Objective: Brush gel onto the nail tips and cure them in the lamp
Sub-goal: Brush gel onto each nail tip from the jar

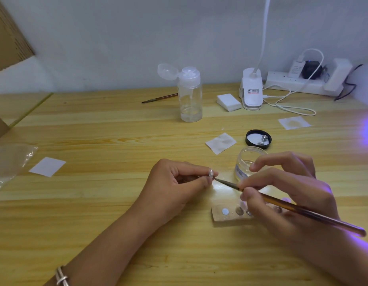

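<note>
- A pale wooden table fills the frame, with the work at lower centre-right.
- The right hand, lower right, has its fingers curled and pinches a long brown-handled brush like a pen.
- The left hand, centre, pinches one small clear nail tip between thumb and forefinger.
- A white rounded lamp housing is cut off at the right edge. Violet light spills below it, so it is probably switched on.
- A small clear open gel jar stands just behind the right hand.
- A brown cardboard strip, partly hidden under the right hand, carries more tips.
- The bristles touch the held tip, so brushing seems under way. Curing this tip remains. Whether the strip's tips are coated cannot be told.
</note>
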`<action>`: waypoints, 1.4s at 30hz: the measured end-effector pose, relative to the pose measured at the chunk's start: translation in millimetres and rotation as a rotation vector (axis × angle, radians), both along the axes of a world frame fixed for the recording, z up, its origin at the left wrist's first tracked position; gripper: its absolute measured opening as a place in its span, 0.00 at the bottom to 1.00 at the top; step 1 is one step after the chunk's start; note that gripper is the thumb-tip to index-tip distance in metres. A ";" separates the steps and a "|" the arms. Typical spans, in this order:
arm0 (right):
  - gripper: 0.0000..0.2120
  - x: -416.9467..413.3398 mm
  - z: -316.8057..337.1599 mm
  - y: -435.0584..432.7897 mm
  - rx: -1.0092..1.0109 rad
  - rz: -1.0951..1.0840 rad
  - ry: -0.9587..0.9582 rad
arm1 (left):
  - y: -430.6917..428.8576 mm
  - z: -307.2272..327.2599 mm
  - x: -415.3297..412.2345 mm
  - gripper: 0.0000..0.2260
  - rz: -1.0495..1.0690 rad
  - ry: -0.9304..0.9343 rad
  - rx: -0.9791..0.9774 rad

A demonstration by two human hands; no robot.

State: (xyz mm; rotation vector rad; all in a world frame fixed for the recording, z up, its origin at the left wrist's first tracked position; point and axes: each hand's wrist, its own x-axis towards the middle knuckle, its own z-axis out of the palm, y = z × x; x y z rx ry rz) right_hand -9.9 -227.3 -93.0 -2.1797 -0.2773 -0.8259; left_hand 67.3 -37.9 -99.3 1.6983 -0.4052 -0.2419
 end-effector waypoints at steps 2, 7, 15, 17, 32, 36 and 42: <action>0.06 -0.8 0.2 0.5 -0.001 0.019 -0.005 | -0.1 -0.7 0.1 0.06 0.014 0.000 -0.003; 0.06 0.2 -1.2 -1.5 0.016 0.010 -0.054 | 0.9 0.4 -0.9 0.06 0.002 0.018 0.000; 0.05 1.3 -1.4 -0.7 0.002 0.010 -0.048 | -0.3 1.1 -0.8 0.07 0.002 0.013 0.002; 0.05 0.6 -0.9 -0.7 -0.004 0.024 -0.044 | -0.4 1.2 -0.7 0.07 -0.002 0.008 0.001; 0.05 -0.2 1.2 0.2 0.003 0.017 -0.060 | -1.1 5.9 -2.6 0.08 -0.003 -0.007 0.029; 0.07 1.7 -0.1 0.0 -0.001 -0.008 -0.087 | -2.8 5.9 -2.2 0.07 -0.001 -0.022 0.032; 0.07 2.5 -0.2 -1.0 -0.055 0.016 -0.081 | -3.4 4.9 -2.0 0.07 0.015 -0.036 0.047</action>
